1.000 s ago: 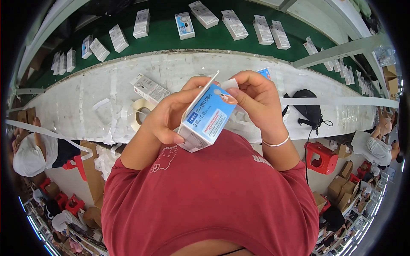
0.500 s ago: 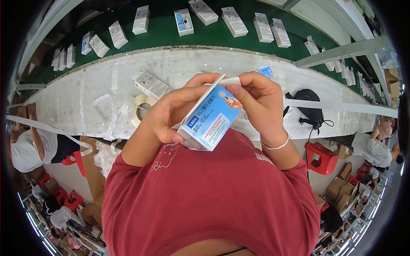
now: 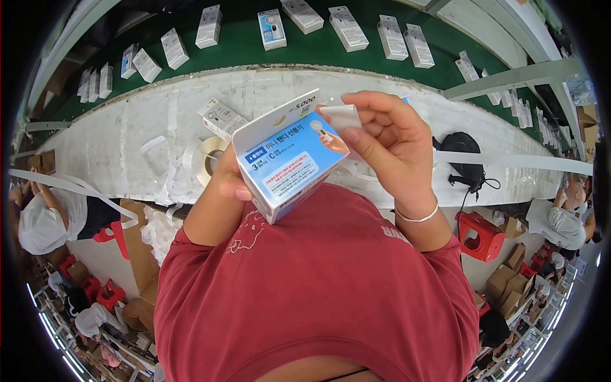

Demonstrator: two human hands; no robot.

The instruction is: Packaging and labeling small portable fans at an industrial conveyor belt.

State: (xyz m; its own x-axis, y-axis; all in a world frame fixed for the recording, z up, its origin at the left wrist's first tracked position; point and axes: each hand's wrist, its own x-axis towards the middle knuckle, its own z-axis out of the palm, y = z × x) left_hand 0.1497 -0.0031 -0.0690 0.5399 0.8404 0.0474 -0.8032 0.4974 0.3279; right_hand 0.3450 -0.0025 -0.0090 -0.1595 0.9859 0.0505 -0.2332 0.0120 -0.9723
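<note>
My left hand (image 3: 232, 178) grips a blue and white hand-fan box (image 3: 296, 153) by its left side, thumb on the edge. The box tilts in front of my chest, and its white hanging flap with a round notch stands up at the top. My right hand (image 3: 398, 149) pinches a small whitish strip (image 3: 342, 116) between thumb and fingers, close by the box's upper right corner. Whether the strip touches the box I cannot tell. Behind my left hand, a similar white box (image 3: 221, 118) lies on the white table (image 3: 118, 137) near a tape roll (image 3: 204, 162).
A green conveyor belt (image 3: 238, 56) with several boxes runs along the far side. On the right, a black bag (image 3: 459, 158) with a cord lies by a stretched white strap (image 3: 528, 159). A red stool (image 3: 478, 235) and cardboard boxes (image 3: 503, 283) stand behind. Other people work on both sides.
The box has turned so its blue face and hanging flap show more, and it has shifted left. My right hand has opened a little away from it, with the whitish strip showing more.
</note>
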